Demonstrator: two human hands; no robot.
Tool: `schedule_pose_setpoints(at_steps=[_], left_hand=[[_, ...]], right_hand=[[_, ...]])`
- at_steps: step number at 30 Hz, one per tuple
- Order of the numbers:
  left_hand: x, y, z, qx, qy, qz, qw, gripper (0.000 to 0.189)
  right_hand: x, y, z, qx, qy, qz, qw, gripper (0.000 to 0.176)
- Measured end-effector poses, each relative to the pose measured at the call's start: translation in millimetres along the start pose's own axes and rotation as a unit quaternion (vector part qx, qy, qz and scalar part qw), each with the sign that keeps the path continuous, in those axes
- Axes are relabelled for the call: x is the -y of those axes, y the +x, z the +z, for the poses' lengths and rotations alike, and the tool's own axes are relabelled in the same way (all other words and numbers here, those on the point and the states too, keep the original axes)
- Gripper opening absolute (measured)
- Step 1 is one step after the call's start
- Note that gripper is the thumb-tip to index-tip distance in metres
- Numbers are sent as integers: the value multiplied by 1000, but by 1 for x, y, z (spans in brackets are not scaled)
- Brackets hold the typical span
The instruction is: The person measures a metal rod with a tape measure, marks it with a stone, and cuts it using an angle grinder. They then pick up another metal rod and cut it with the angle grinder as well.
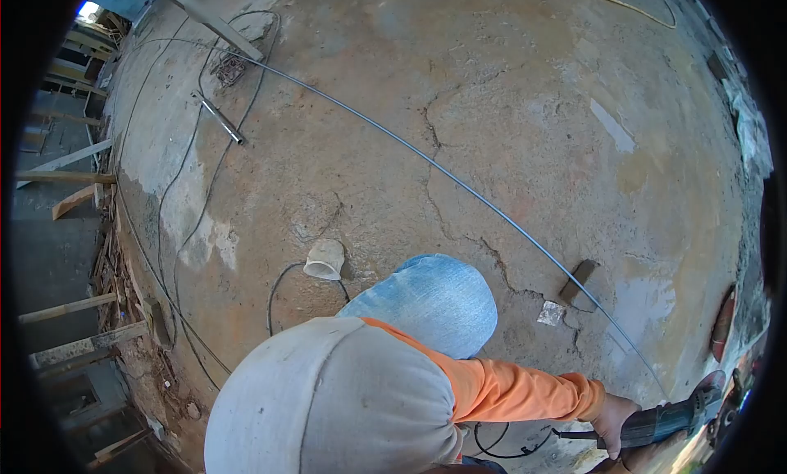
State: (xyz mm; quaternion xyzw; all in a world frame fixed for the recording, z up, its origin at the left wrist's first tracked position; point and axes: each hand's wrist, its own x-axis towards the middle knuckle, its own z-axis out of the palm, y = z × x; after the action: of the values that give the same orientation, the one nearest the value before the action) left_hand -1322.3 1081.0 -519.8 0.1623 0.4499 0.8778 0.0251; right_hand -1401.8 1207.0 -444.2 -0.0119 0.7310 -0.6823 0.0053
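From the head camera, the power tool (668, 421) is a dark, stubby body with a greenish casing. It lies low at the right edge of the frame, just above the cracked concrete floor (508, 130), with its black cord (502, 451) looping behind. A long thin steel rod (426, 158) runs across the floor towards it, over a wooden block (578, 279). The right hand (615, 421) (orange sleeve, arm stretched out to the side) is wrapped tightly round the tool's rear grip. The left hand is out of sight.
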Motion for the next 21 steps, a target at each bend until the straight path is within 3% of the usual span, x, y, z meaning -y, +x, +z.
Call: schedule_pose_setpoints(at_steps=[1,3,5,6,7,11,13,16,19,21], left_hand=[[-6,2,-13,40,-11,-50,998,67],[-26,-6,-40,31,-16,-83,996,80],[-20,-1,-49,-54,-27,-52,997,87],[-22,-2,-54,-37,-38,-57,997,83],[-27,-6,-58,-28,-59,-100,993,83],[-2,-4,-48,-42,-60,-94,993,73],[-1,-7,-43,-25,-60,-127,990,72],[8,-7,-44,-19,-60,-162,985,68],[39,-16,-35,-8,-92,-175,980,60],[44,-18,-31,-67,-44,-139,987,55]], right_hand=[[0,7,2,16,5,18,1000,66],[-5,13,7,42,10,67,997,66],[-5,-13,60,-41,-41,24,998,66],[-5,-7,56,-22,37,108,993,65],[-4,-15,68,12,-13,60,998,61],[9,-17,84,42,3,108,993,58],[2,-17,75,31,0,138,990,60],[-33,-10,42,-10,-120,105,987,70],[-46,-14,31,-67,-207,154,964,72],[-60,-9,23,-70,-175,155,970,73]])
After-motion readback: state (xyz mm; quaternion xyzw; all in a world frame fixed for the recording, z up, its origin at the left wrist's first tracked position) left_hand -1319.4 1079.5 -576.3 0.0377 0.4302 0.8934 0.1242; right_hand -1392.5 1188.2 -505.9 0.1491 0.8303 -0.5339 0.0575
